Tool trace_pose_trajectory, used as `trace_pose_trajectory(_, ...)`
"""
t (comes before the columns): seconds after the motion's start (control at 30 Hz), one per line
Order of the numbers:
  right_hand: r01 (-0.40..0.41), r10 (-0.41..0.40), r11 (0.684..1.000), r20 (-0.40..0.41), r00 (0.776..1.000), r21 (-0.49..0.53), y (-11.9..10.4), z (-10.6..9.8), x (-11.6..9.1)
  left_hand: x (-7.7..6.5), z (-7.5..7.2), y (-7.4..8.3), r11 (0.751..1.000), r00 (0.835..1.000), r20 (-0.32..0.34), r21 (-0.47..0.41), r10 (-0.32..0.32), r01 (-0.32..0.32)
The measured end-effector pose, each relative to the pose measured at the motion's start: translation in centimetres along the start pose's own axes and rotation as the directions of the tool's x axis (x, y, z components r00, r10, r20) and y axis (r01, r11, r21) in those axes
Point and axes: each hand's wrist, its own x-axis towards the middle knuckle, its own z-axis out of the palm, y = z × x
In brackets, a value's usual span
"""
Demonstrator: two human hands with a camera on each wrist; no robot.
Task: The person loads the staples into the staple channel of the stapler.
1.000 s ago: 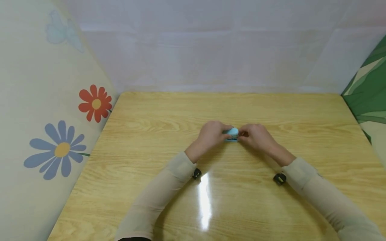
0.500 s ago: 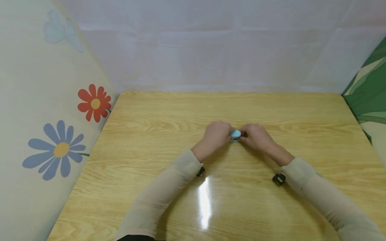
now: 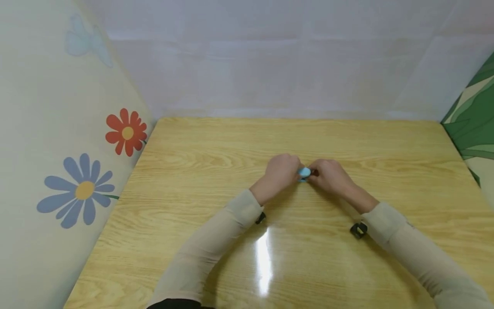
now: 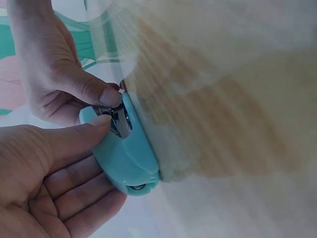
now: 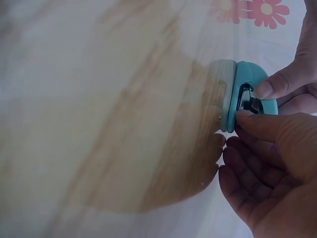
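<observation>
A small teal stapler (image 3: pixel 304 172) stands on the wooden table between the two hands. My left hand (image 3: pixel 283 171) holds it from the left. In the left wrist view the left thumb lies beside the metal inside the stapler's top opening (image 4: pixel 120 121), with the fingers along the body. My right hand (image 3: pixel 329 175) grips the stapler's other end. In the right wrist view the right thumb presses at the edge of that dark metal slot (image 5: pixel 246 101), and its fingers curl underneath. The fingertips hide part of the metal piece, so its exact position cannot be told.
The wooden table (image 3: pixel 193 171) has a glossy light reflection near its front. A white cloth (image 3: pixel 247 64) rises behind it. At left stands a wall panel with painted flowers (image 3: pixel 85 190), at right one with green leaves (image 3: pixel 474 124). Dark wrist cameras (image 3: pixel 359 230) hang under the cuffs.
My left hand has shifted slightly right, closer to the right hand, and covers more of the stapler. The stapler has moved a little right too. My right hand has stayed nearly still.
</observation>
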Motion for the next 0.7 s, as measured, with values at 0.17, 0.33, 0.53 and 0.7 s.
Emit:
trace_pose_trajectory(0.17,0.000,0.000,1.000,0.013,1.000,0.006,-0.1,0.2,0.0,-0.3,0.7,-0.9,0.996,1.000,-0.011,-0.086,-0.021,0.020)
trace_pose_trajectory(0.33,-0.025,0.024,0.999,0.031,0.999,0.030,-0.2,0.1,-0.1,-0.8,1.1,-1.9,0.977,0.998,-0.053,-0.210,-0.035,0.023)
trace_pose_trajectory(0.53,-0.040,0.038,0.999,0.049,0.998,0.036,-0.3,0.1,-0.1,-1.0,1.4,-2.3,0.972,0.996,-0.087,-0.235,-0.023,0.002)
trace_pose_trajectory(0.7,-0.045,0.043,0.999,0.071,0.997,0.031,-0.1,-0.2,-0.3,-1.3,1.3,-2.4,0.969,0.997,-0.080,-0.245,-0.011,-0.009)
